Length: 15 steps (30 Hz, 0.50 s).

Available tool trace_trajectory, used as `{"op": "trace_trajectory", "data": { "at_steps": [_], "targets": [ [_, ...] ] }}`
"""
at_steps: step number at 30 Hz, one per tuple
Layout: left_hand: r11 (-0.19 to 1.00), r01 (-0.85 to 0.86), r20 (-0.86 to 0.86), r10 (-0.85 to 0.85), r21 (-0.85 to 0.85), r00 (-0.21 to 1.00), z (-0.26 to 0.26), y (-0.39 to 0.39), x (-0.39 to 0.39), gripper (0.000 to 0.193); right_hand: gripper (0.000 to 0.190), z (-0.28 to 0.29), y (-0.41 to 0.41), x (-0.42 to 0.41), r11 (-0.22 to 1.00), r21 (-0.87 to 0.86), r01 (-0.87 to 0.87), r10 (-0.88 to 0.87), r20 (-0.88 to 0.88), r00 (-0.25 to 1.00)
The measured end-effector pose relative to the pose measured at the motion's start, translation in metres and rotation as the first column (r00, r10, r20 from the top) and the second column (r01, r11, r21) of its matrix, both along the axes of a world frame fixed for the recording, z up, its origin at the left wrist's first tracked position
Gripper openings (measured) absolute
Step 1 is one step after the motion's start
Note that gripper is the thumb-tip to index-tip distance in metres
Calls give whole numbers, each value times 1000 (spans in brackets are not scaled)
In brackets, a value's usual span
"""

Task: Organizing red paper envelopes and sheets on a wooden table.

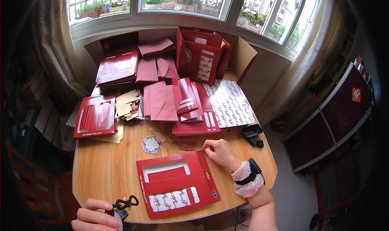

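Observation:
Flat on the table before me lies a red card money wallet pack [176,184] with two cut-out windows. White and red show in its upper window; a white wallet patterned with ribbons and sprigs [173,199] shows in the lower one. At the pack's far right corner rests my right hand [221,152], its fingers curled in and nothing visible in them. A pink cuff and a black strap with a device circle that wrist. My left hand [97,217], low at the left and partly cut off, grips a small black clip-like device [123,212].
Beyond the pack lie a round floral paper tag [152,145], tan strips [161,137] and pink-red envelopes [164,102]. Red packs [94,117] are stacked left; a red carton [197,59] stands at the back. Patterned sheets [232,103] and a black holder [253,134] lie right.

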<state>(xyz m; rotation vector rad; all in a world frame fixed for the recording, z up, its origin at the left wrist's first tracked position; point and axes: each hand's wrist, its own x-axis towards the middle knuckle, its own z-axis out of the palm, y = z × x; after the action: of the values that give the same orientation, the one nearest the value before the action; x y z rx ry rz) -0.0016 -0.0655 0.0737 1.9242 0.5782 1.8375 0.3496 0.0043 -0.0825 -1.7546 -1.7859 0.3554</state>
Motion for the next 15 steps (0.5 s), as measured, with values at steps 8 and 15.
{"op": "trace_trajectory", "data": {
  "at_steps": [8,15],
  "targets": [
    [1000,5,34,-5,-8,999,-1,0,-5,22,12,-1,0,-1,997,-63,38,-41,-36,999],
    [999,41,12,-41,22,999,-4,1,-7,25,11,2,0,0,998,-56,29,-30,-10,1000]
  ]
}}
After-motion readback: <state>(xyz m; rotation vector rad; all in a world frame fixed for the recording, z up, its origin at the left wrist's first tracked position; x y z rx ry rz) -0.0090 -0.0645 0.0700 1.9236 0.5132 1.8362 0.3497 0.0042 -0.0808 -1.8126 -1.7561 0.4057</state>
